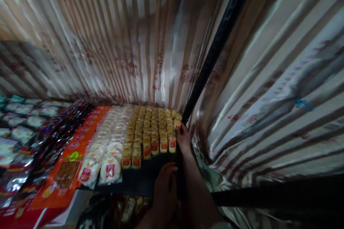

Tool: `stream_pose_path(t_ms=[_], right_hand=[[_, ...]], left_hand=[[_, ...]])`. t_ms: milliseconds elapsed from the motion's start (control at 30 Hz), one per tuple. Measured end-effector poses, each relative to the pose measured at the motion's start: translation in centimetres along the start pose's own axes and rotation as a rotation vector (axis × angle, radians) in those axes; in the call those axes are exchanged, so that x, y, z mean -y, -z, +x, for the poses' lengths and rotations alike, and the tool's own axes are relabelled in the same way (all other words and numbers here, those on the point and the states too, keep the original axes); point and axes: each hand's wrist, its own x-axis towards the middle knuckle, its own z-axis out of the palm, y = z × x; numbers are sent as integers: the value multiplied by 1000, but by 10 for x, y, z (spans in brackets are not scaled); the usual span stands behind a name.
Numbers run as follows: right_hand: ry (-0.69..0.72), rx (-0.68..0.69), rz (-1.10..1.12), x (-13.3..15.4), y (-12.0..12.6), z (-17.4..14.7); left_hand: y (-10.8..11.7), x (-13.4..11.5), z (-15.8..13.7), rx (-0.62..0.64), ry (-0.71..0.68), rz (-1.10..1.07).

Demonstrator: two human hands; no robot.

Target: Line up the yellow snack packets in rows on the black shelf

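Rows of small yellow packaged snacks (146,150) with red labels stand on a black shelf (129,182). My right hand (184,140) reaches to the right end of these rows, beside the dark post. Its fingers are closed at a yellow packet (177,123) there; the grip is partly hidden and dim. Lower and nearer me, my left hand (165,184) hovers at the shelf's front edge. Its fingers are loosely curved and apart, and nothing shows in them. Left of the yellow packets are clear bags of round white crackers (110,171).
A dark perforated post (212,61) rises at the shelf's right corner. Orange packs of brown sticks (67,173) and dark shiny packs lie further left. Striped plastic sheeting (129,43) hangs behind and to the right. More packets (129,209) show dimly below the shelf.
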Motion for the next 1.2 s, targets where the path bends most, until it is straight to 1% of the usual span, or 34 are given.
stream_pose_path(t_ms=[167, 300, 367, 433, 467, 533, 567, 633, 667, 800, 900, 1100, 1200], right_hand=[[-108, -37, 75, -1, 0, 0], [-70, -57, 53, 0, 3, -8], [-52, -71, 30, 6, 7, -15], [-3, -98, -12, 19, 12, -26], [42, -116, -41, 28, 14, -33], [192, -152, -70, 49, 19, -50], [267, -148, -74, 60, 21, -60], [373, -106, -92, 78, 22, -79], [402, -70, -93, 86, 21, -88], [494, 163, -148, 98, 12, -110], [519, 271, -218, 98, 3, -112], [522, 401, -315, 100, -9, -105], [544, 393, -316, 105, -16, -98]], left_hand=[[22, 13, -16, -6, -46, 146], [37, 23, -18, 23, -143, 316], [41, 30, -17, 29, -188, 396], [43, 36, -16, 23, -204, 454], [43, 40, -16, 12, -198, 473], [42, 45, -15, -8, -188, 484], [42, 48, -14, -17, -186, 477], [41, 53, -13, -35, -178, 445], [41, 56, -13, -45, -170, 423], [37, 69, -11, -69, -136, 312], [36, 77, -10, -76, -127, 238], [37, 78, -7, -40, -127, 177], [35, 78, -6, -44, -111, 157]])
